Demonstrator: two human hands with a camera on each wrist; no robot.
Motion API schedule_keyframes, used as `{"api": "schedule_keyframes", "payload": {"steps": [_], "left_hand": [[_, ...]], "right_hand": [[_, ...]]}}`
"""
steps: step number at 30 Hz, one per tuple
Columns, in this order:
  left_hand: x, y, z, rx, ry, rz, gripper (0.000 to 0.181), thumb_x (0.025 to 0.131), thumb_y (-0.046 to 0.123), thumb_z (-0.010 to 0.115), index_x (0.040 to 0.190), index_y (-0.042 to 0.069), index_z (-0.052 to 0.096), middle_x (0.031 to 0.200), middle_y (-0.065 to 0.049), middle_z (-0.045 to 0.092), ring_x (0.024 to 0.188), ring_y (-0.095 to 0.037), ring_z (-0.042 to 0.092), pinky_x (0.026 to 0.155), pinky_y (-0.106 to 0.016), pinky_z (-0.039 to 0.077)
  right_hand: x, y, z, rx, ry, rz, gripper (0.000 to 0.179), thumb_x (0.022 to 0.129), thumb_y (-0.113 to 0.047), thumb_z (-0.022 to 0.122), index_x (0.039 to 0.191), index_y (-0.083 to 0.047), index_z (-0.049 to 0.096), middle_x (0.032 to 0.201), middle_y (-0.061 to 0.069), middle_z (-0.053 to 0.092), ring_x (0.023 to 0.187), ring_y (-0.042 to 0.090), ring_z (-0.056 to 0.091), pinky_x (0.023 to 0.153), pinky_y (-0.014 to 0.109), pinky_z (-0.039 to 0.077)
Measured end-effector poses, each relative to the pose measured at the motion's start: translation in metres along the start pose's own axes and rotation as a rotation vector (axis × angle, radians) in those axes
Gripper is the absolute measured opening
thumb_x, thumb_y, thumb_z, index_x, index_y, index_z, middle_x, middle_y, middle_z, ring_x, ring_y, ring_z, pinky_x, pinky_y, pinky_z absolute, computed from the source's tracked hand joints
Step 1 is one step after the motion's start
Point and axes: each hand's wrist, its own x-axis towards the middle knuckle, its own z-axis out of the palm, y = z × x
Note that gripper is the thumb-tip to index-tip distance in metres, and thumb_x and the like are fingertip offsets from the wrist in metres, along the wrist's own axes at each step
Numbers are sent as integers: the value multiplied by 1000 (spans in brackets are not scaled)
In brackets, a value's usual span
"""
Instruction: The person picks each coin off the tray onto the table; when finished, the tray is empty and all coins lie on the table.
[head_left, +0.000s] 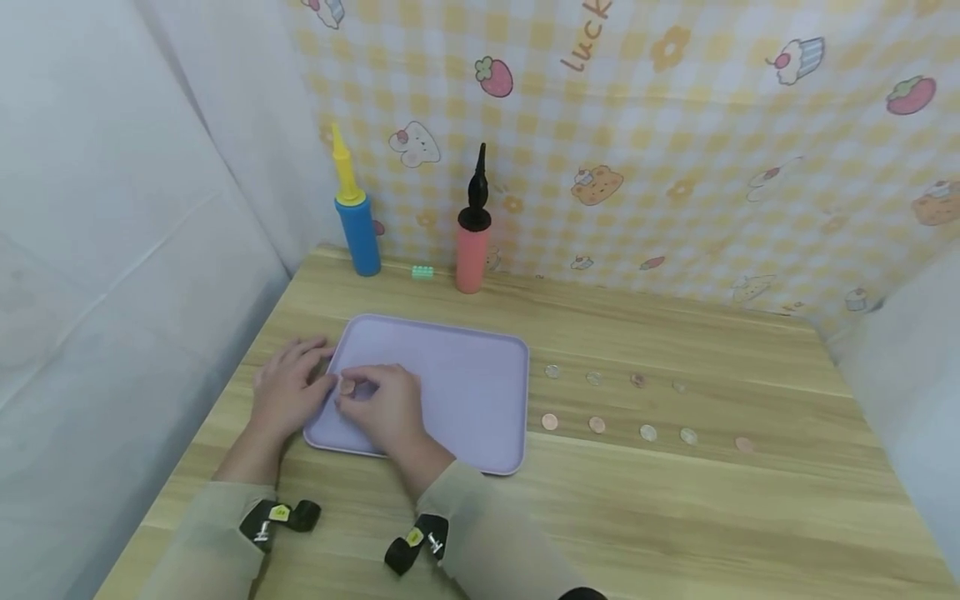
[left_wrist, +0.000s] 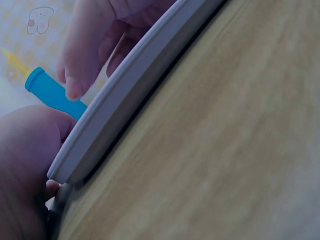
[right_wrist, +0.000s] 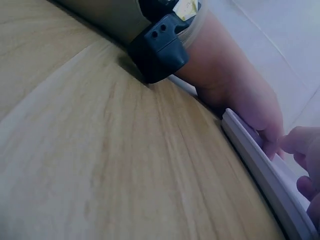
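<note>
My right hand [head_left: 390, 407] is over the left part of a lilac tray [head_left: 465, 392], pinching a small copper-coloured coin [head_left: 347, 387] between thumb and index finger near the rim. Beside it, my left hand [head_left: 288, 392] rests at the tray's left edge with loosely bent fingers, its thumb close to the coin. From the left wrist view, the right hand's fingers [left_wrist: 82, 55] reach down behind the tray wall [left_wrist: 120, 100], which hides the coin. The right wrist view also has both hands meeting over the rim, without the coin in sight.
Two rows of copper and silver coins [head_left: 596, 425] lie on the wooden table [head_left: 675, 533] right of the tray. Along the back stand a blue-and-yellow hand pump [head_left: 358, 225] and a pink-and-black one [head_left: 472, 254], with a green toy brick [head_left: 422, 272] between them.
</note>
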Motion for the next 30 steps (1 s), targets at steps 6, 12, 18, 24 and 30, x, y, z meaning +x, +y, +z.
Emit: {"api": "schedule_keyframes", "payload": {"steps": [6, 12, 18, 24, 30], "left_hand": [[1, -2, 1, 9, -11, -9, 48, 100, 24, 62, 144, 4, 62, 163, -24, 44, 153, -56, 24, 112, -82, 14], [1, -2, 1, 17, -6, -1, 48, 100, 25, 62, 144, 3, 62, 163, -24, 44, 152, -56, 25, 111, -82, 15], [0, -2, 3, 18, -2, 3, 48, 100, 25, 62, 143, 3, 63, 162, -25, 45, 152, -56, 26, 111, -82, 15], [-2, 0, 3, 14, -1, 5, 48, 101, 26, 63, 143, 3, 63, 161, -25, 46, 151, -56, 27, 110, -83, 15], [-1, 2, 1, 16, -7, -2, 48, 101, 23, 63, 144, 2, 62, 161, -26, 45, 151, -56, 27, 110, -83, 14]], "right_hand": [[1, 2, -8, 366, -31, 162, 32, 84, -12, 92, 115, -13, 84, 104, -6, 81, 90, -4, 66, 81, 17, 55], [-2, 2, -19, 501, -45, 245, 37, 82, -7, 92, 118, -10, 83, 97, -4, 81, 86, -1, 67, 77, 20, 57], [-4, 5, -24, 517, -79, 266, 37, 83, -7, 93, 118, -11, 83, 91, -9, 78, 84, 1, 68, 74, 19, 56], [-10, 10, -33, 413, -114, 173, 36, 84, -11, 92, 118, -10, 83, 91, -8, 79, 83, -3, 67, 76, 18, 56], [-18, 20, -46, 298, -115, 87, 33, 83, -15, 94, 115, -13, 84, 96, -8, 80, 88, -2, 68, 81, 18, 56]]}}
